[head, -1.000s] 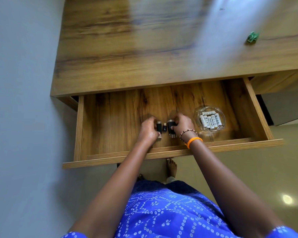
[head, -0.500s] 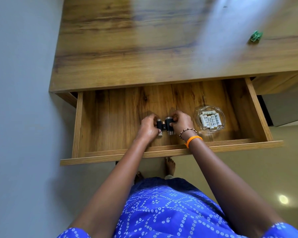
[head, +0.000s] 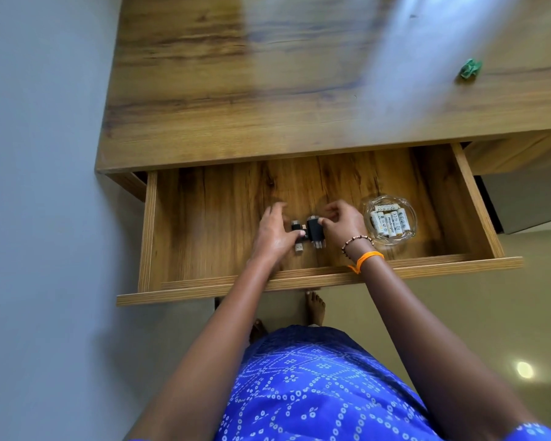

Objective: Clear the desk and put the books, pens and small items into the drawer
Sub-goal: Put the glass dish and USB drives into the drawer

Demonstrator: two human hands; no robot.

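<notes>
Both hands work inside the open drawer (head: 477, 202). The right hand (head: 342, 222) pinches the larger black adapter (head: 315, 232) by its side, while the left hand (head: 275, 232) lies with loose fingers against the smaller ones (head: 298, 232). Best to push them together slowly, flat on the drawer floor – the green scrap (head: 469, 69) waits on the counter (head: 268, 90).

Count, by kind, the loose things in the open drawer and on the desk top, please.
Black adapters in the drawer, between the hands: 3
Glass dish: 1
White batteries in the dish: 6, as far as can be seen
Green crumpled bit on the desk: 1
Total: 11
</notes>
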